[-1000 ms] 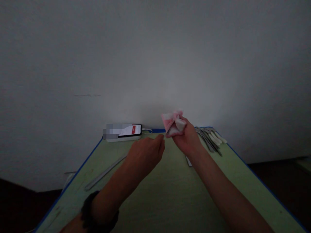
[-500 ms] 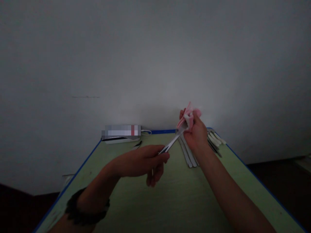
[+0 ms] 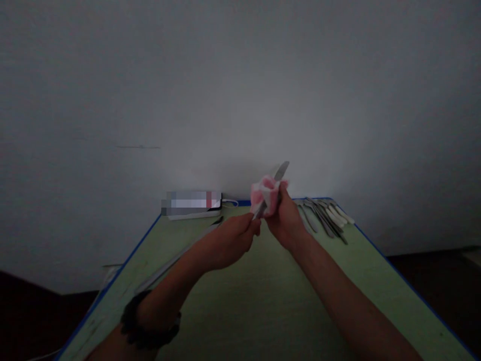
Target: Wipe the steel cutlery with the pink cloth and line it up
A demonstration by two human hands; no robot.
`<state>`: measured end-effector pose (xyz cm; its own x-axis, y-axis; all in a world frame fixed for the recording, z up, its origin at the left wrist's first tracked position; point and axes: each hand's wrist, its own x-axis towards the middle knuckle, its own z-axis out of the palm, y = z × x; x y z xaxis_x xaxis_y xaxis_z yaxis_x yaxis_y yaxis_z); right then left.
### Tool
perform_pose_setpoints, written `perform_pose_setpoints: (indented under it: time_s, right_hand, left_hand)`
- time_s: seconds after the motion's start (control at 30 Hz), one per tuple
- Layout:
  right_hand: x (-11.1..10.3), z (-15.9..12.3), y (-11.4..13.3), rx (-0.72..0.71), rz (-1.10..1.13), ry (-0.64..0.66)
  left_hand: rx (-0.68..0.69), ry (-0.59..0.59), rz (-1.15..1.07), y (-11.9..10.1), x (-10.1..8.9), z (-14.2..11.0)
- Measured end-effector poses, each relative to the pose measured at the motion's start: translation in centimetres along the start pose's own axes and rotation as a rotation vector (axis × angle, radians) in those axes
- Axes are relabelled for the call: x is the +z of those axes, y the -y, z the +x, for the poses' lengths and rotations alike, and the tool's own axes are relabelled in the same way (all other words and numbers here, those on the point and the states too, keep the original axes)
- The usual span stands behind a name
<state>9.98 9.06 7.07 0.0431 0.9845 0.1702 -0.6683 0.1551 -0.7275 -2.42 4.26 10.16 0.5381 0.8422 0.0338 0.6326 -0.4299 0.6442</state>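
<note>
A silver table knife (image 3: pixel 282 170) is held up over the far part of the table, slanting away to the right. At its near end, the handle is pinched in the fingers of my left hand (image 3: pixel 227 240), which wears a black bracelet on the wrist. A crumpled pink and white cloth (image 3: pixel 265 193) is bunched around the middle of the knife, gripped by my right hand (image 3: pixel 286 220). The blade's tip pokes out past the cloth. Folds of cloth hide part of the blade and some of my right fingers.
Several pieces of metal cutlery (image 3: pixel 323 216) lie at the table's far right, beside some with white handles (image 3: pixel 337 215). A blurred-out device (image 3: pixel 193 205) with a white cable (image 3: pixel 231 203) stands at the back left. Behind my left forearm lies a long grey strip (image 3: pixel 169 265). The green table (image 3: pixel 233 311) meets a grey wall (image 3: pixel 240 90).
My right hand and the cloth have moved left and slightly down along the knife, closer to my left hand. The blade tip now shows beyond the cloth.
</note>
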Motion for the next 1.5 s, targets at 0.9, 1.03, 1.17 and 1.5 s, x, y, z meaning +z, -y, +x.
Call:
perform_pose_setpoints:
  time_s: [0.9,1.03,1.17,1.5]
  right_hand:
    - [-0.3,0.6,4.9,0.148,0.360,0.058]
    - [0.7,0.2,3.4,0.154,0.342,0.045]
    - [0.8,-0.1,1.2,0.124,0.192,-0.020]
    - [-0.5,0.2,0.4,0.044,0.098,-0.087]
  left_hand:
    - [-0.093,-0.070,-0.174,0.8,-0.7,-0.2]
    - [-0.098,-0.070,-0.207,1.0,0.3,0.6]
    - [-0.037,-0.081,-0.149,1.0,0.6,1.1]
    - [0.026,0.014,-0.074,1.2,0.9,1.4]
